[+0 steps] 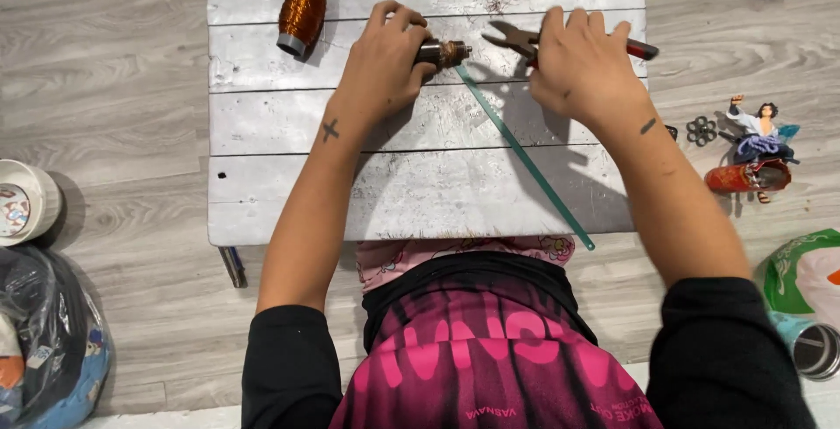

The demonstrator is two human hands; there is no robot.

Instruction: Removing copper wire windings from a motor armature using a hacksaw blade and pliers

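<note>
Overhead, the left hand [382, 59] is gripping a small motor rotor [440, 52], its fingers wrapped tight around the dark body so that only the copper-wound end and short shaft are showing, pointing toward the right hand [579, 63]. That hand is closing on the red handles of a pair of pliers [525, 42], whose open jaws are facing the rotor shaft and standing just short of it. Both are being held just above the far half of the grey plank tabletop [289, 175]. A thin green strip [523, 158] is lying diagonally from beneath the rotor to the near right edge. A spool [304, 9] of copper wire is resting near the far left corner, well apart from both hands. On the floor at the right are lying a figurine [759, 131] and a red tube [748, 175]. Judging from this pose, the step in hand is bringing the pliers onto the rotor's end; the next move seems to call for a steady left grip and careful alignment of the jaws with the shaft.
</note>
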